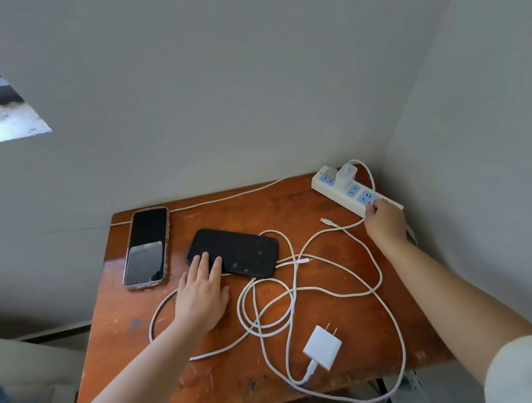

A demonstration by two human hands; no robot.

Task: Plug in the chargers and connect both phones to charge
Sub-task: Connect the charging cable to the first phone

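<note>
White cables (pixel 303 300) tangled in loops across the wooden counter (pixel 325 207), one charger (pixel 346 173) already seated in the power strip (pixel 353 190) at the far right corner, the other charger (pixel 322 346) lying loose near the front edge, both phones (pixel 148 246) unconnected. Left hand (pixel 202 296) flat and spread, fingertips on the black phone (pixel 234 252); right hand (pixel 384 223) curled over the strip's near end, grip not clearly visible. Risk of snagging a loop and dragging the loose charger off the edge, or shifting the strip while pushing a plug in
</note>
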